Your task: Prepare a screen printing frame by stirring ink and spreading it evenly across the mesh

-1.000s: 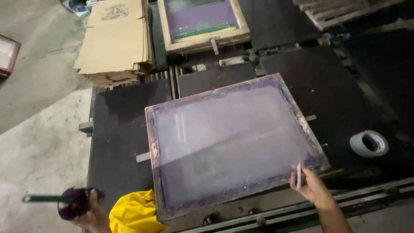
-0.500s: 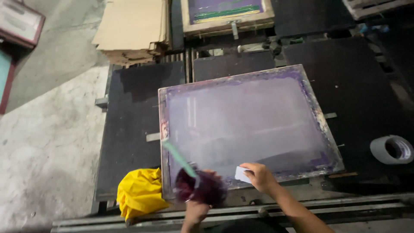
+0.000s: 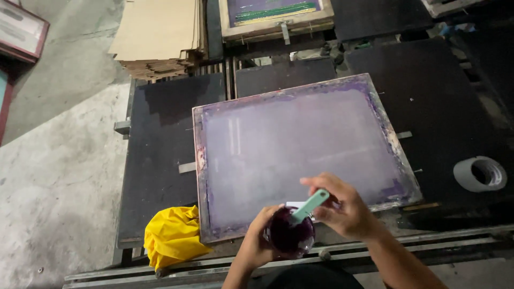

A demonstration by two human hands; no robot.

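A small tub of purple ink (image 3: 289, 234) is cupped in the left hand (image 3: 258, 242) at the near edge of a printing screen (image 3: 300, 150), kept low over the frame. A pale green spatula (image 3: 309, 205) is pinched in the right hand (image 3: 342, 211), its tip dipped into the tub. A yellow rag (image 3: 174, 235) lies just beside.

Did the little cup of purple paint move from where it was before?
Yes. The cup went right, from left of the yellow rag to the near edge of the purple frame.
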